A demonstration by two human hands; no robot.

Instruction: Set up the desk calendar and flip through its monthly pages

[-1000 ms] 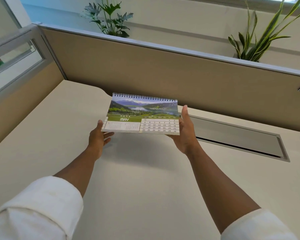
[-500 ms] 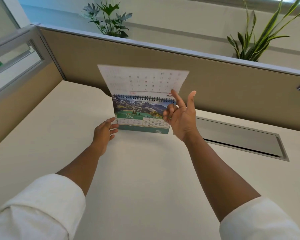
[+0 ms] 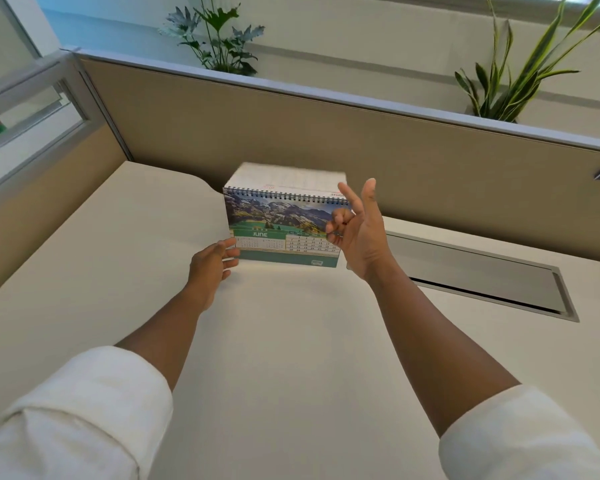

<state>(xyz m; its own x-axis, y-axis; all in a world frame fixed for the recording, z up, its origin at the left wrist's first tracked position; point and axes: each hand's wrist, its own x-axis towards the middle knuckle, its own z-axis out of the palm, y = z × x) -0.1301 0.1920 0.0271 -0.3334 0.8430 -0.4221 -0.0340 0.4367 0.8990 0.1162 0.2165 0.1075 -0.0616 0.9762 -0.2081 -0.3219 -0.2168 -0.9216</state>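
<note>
At the desk's point(image 3: 291, 341) far middle, we note: calendar point(image 3: 284, 230) standing, now showing June; May page point(image 3: 288, 176) just swung over the spiral. Left hand point(image 3: 212, 263) steadies its near-left corner; right hand point(image 3: 359, 233) released, fingers spread. July likely next.

Upright spiral desk calendar point(image 3: 278, 230) (June showing)

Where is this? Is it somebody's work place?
Probably an office cubicle. A tan partition wall runs behind a pale desk with a metal cable hatch, and potted plants stand beyond the wall.
</note>
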